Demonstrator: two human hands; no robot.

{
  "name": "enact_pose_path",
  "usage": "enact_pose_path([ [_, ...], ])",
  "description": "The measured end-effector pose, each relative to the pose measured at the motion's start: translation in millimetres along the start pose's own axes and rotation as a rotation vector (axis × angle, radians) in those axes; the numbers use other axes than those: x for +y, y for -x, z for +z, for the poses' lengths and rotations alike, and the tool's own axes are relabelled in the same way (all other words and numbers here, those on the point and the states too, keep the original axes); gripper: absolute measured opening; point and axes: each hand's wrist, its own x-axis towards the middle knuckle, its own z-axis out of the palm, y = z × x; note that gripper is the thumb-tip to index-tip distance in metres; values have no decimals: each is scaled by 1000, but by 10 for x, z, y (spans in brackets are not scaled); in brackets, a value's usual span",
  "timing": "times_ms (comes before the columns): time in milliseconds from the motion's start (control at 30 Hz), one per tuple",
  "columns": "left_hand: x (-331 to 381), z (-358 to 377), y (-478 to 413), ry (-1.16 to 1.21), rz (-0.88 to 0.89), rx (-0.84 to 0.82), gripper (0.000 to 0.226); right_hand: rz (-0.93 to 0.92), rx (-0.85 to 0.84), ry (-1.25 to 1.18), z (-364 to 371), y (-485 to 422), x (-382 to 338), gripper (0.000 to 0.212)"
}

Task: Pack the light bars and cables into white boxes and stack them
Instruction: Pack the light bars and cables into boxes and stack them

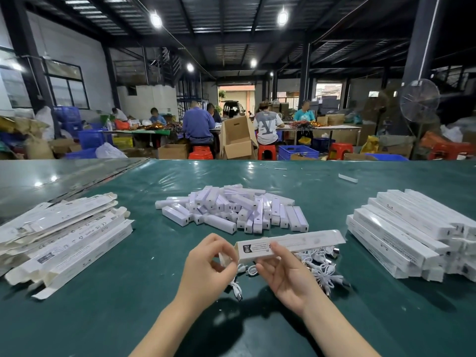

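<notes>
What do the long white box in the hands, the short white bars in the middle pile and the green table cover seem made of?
Box: thin matte cardboard, judging by its folded flap and print. Bars: probably smooth plastic, with moulded end ports. Table cover: likely glossy plastic sheet; it mirrors the ceiling lamps.

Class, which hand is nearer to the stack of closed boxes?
Right. The right hand holds a box to the left of the stack; the left hand pinches that box's end, farther left.

Bright ceiling lamps [155,20] throw glare spots on the glossy green table cover [144,253], the dim background looks soft, edges bow.
</notes>
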Motion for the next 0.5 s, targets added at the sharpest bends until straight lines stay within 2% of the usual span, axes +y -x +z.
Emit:
enact_pose_path([
  [100,23,24,18,-30,16,-24,29,9,-25,19,-20,2,0,20],
  [200,46,-20,16,10,23,-90,18,35,-55,4,-10,7,20,17],
  [333,58,-71,-13,2,18,-120,17,45,-41,-28,-11,0,31,19],
  [500,42,-100,-16,49,-88,-121,14,33,-35,13,-16,0,29,19],
])
